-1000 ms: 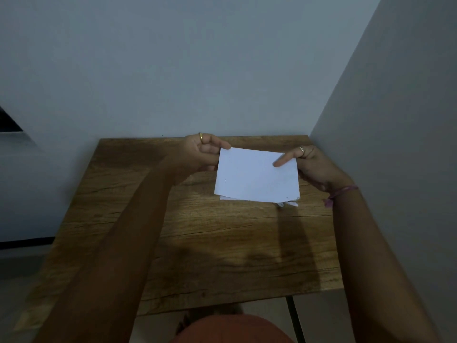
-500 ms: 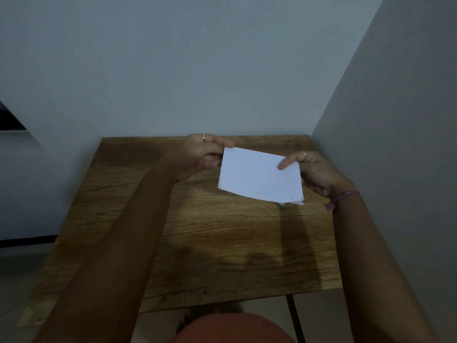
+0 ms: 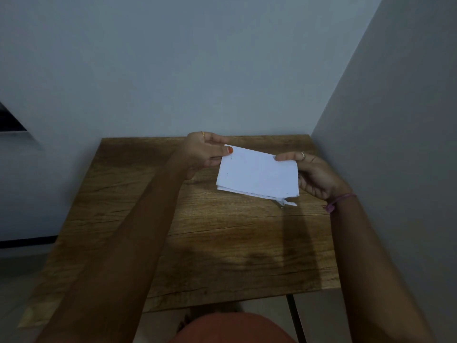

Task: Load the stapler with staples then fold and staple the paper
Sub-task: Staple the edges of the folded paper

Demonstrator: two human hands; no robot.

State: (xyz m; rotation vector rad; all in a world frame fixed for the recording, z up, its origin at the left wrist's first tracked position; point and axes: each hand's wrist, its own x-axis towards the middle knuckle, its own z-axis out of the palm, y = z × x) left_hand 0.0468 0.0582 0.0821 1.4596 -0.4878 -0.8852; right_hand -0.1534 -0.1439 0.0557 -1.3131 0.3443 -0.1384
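A folded white paper (image 3: 258, 173) hangs in the air above the far part of the wooden table (image 3: 197, 238). My left hand (image 3: 204, 152) pinches its upper left corner, thumb on top. My right hand (image 3: 314, 174) holds its right edge, with the index finger lying over the upper right corner. Small dark staple marks show along the paper's left side and lower edge. A small white and metal object (image 3: 285, 202), perhaps the stapler, peeks out below the paper's lower right corner; most of it is hidden.
The table stands in a corner, with a grey wall (image 3: 197, 70) behind it and another wall (image 3: 395, 169) close on the right. A dark table leg (image 3: 295, 318) shows under the near right edge. My knee in orange cloth (image 3: 230, 328) is at the bottom.
The paper has tilted, its left corner rising and its right side dropping a little. Both hands kept their grip; the right index finger slid to the upper right corner.
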